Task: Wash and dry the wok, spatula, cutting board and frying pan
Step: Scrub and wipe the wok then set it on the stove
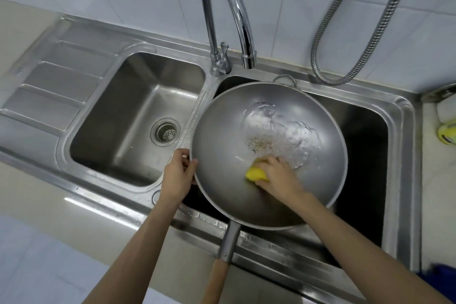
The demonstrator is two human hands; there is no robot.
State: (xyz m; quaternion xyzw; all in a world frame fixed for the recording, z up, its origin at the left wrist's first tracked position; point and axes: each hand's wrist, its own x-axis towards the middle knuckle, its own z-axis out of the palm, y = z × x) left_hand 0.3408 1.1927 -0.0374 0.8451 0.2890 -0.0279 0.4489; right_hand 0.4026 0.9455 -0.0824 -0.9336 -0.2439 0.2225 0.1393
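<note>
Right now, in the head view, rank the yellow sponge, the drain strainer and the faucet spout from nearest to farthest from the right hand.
From the right hand:
1. Yellow sponge, in its grip, inside the wok.
2. Drain strainer, in the left basin.
3. Faucet spout, above the wok's far rim.

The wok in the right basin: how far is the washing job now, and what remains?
Nothing looks finished. The wok is being scrubbed: the right hand presses a yellow sponge inside it while the left hand steadies its rim. Brown residue and water remain inside. The faucet is not running, so rinsing and drying remain. The spatula, cutting board and frying pan are not in view.
</note>
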